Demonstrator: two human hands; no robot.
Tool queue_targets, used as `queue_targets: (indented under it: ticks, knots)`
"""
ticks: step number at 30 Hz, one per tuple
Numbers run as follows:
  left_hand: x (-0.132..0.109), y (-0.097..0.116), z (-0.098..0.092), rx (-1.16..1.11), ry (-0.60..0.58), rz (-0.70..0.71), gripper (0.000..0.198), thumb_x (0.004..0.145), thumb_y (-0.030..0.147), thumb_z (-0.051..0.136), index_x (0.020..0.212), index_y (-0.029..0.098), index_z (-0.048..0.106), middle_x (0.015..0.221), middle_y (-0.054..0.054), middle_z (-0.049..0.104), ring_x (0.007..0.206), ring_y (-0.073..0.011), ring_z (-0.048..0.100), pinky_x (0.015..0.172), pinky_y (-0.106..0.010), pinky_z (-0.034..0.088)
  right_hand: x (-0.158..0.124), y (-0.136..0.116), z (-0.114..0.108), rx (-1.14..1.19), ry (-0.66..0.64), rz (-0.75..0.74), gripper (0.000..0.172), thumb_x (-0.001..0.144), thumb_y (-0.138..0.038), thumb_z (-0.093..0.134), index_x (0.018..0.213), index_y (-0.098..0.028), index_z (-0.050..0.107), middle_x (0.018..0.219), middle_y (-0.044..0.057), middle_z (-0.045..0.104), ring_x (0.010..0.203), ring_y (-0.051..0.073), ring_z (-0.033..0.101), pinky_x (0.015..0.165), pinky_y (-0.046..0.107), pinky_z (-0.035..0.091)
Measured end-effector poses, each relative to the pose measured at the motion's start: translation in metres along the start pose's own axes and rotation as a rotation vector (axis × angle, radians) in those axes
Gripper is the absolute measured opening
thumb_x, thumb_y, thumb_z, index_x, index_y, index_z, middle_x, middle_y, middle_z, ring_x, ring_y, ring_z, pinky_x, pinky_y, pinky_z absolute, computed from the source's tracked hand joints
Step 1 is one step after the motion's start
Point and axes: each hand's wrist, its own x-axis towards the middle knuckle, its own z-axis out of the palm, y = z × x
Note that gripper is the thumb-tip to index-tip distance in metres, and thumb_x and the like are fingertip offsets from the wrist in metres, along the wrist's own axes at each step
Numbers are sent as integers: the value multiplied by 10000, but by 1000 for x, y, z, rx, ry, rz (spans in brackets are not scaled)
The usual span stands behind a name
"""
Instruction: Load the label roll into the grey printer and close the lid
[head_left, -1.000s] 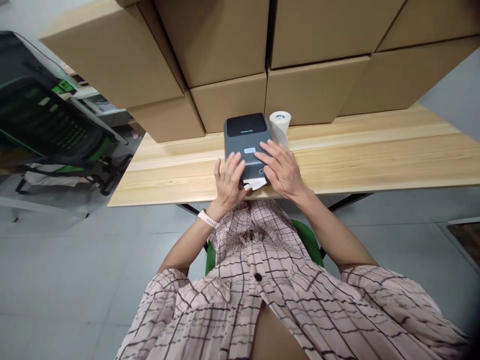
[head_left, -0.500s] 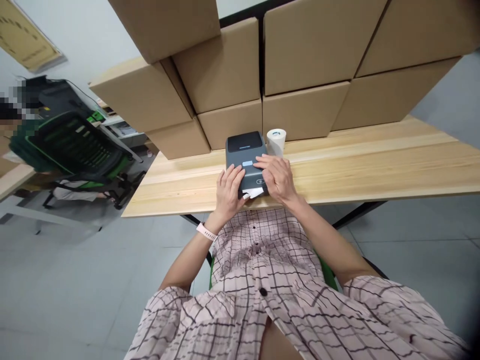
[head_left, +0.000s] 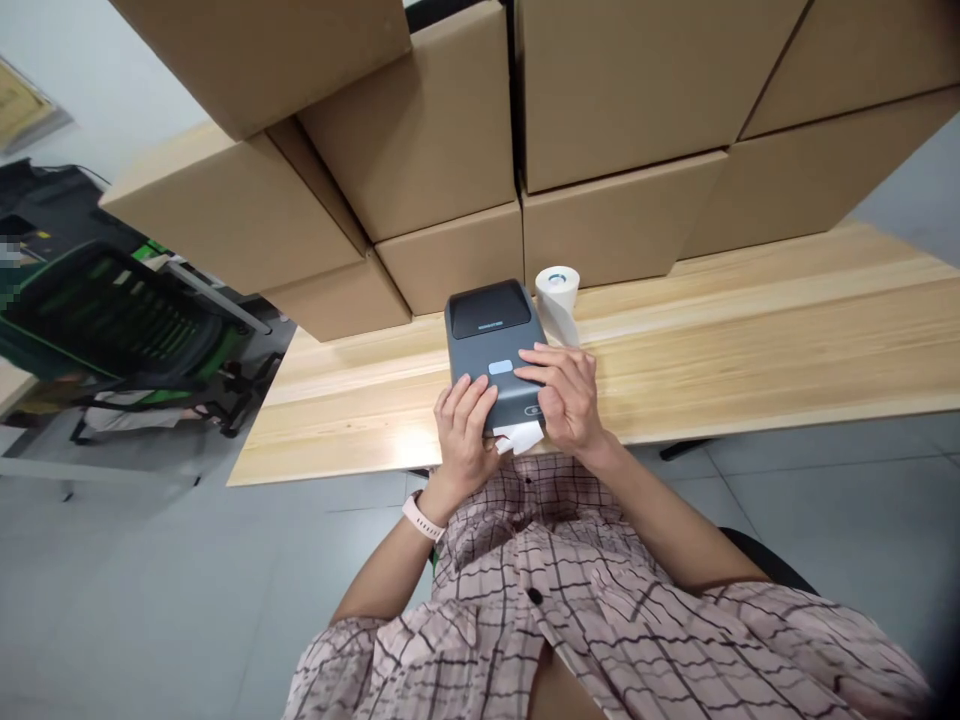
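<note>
Right hand [head_left: 568,405]: fingers curled loosely, fingertips resting on the top face of the label printer [head_left: 495,350], gripping nothing. Left hand [head_left: 465,430]: fingers spread flat against the printer's near-left face. A white label [head_left: 519,437] projects from the near slot between both hands. The printer stands on the wooden table [head_left: 750,350], near edge. A paper roll [head_left: 557,297] stands just right, cardboard boxes [head_left: 450,150] stacked behind.

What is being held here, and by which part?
Both hands, left hand and right hand, rest on the label printer at its front end; neither clearly grips it or the paper.
</note>
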Motion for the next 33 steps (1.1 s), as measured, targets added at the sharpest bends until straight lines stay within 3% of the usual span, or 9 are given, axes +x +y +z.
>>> queue_targets:
  ticks: [3,7,14,17,21,24,28,33]
  knots:
    - [-1,5,2,-15,23,-32,547,1084,412,498,1580,184,489,1406,-179,701,1518,-303,506,1242,-500,411,1,-3,-2,-25,-16,17,400,1098,-307,351,1248,-272,721,1261,55,774,1247,271,677,1057,489,446]
    - [-2,9,2,-52,11,-61,554,1096,448,485,1575,171,502,1358,-185,711,1524,-297,493,1263,-508,396,4,-7,-5,-98,-61,15,493,1142,-428,284,1317,-282,721,1244,77,752,1228,274,658,1040,497,413]
    - [2,15,-15,-120,-68,-89,556,1083,348,519,1608,174,460,1463,-186,638,1555,-303,454,1284,-536,397,19,-15,-19,-273,-235,1,595,1140,-578,252,1204,-298,774,1211,66,761,1124,258,650,1033,514,349]
    - [0,21,-22,-115,-55,-111,541,1059,295,565,1584,189,485,1590,-177,541,1590,-309,399,1290,-528,396,27,-13,-21,-283,-287,-20,566,1143,-571,264,1141,-306,764,1294,41,767,1267,270,620,1156,562,292]
    - [-4,27,-23,-61,-29,-112,373,1045,322,606,1412,269,641,1681,-105,457,1630,-305,305,1330,-554,325,39,-10,-25,-178,-390,17,506,1155,-466,265,1067,-319,742,1484,-9,700,1531,300,467,1277,657,195]
    - [-7,30,-19,-57,-22,-108,309,999,337,674,1306,348,703,1602,-61,544,1607,-307,316,1330,-608,307,48,-7,-30,-125,-472,35,476,1147,-410,292,1057,-323,752,1500,-15,687,1592,320,407,1314,716,166]
    - [-7,32,-14,-62,-25,-117,366,904,276,785,1237,419,731,1473,-20,635,1590,-302,317,1340,-625,274,56,0,-30,-87,-563,27,432,1132,-374,349,1027,-302,762,1522,-13,677,1626,337,370,1330,740,162]
    - [-5,37,-10,-28,-41,-112,345,931,251,728,1232,420,729,1434,-29,658,1577,-293,329,1330,-621,289,46,9,-25,-41,-538,36,413,1121,-346,368,1026,-301,768,1521,-15,681,1629,343,375,1328,741,159]
